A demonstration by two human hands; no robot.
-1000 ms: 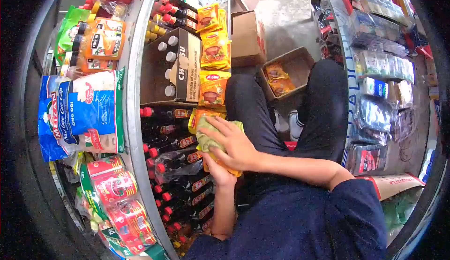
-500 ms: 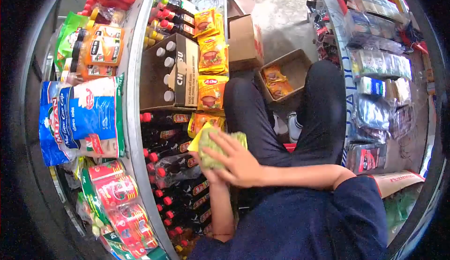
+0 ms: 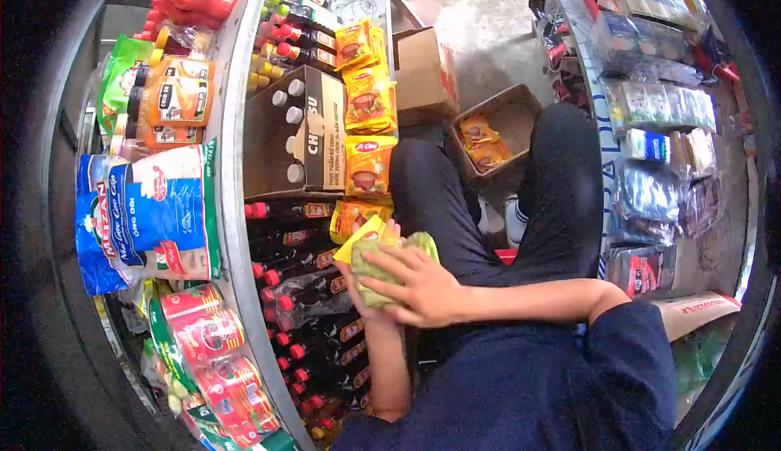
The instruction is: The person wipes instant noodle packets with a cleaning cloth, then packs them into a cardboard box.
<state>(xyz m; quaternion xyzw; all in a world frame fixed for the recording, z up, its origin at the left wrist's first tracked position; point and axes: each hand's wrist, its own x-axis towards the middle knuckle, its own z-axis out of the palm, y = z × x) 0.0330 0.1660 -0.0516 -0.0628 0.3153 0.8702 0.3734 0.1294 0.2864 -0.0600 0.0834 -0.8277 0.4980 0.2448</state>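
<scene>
green cloth (image 3: 425,245) gripped in fingers of r. hand (image 3: 431,292), yellow pkt (image 3: 356,243) in l. hand (image 3: 377,313); best rubbed evenly, w/ pkt flat.

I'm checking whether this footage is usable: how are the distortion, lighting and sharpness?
Head view: black corners, metal shelf edge visibly bowed; concrete floor brightly lit at the top; glare on the clear packs; green cloth slightly soft.

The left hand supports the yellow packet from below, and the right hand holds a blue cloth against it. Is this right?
Not quite: the cloth is yellowish green, not blue, as the head view shows. The left hand does support the yellow packet, with the right hand holding the cloth against it.
</scene>
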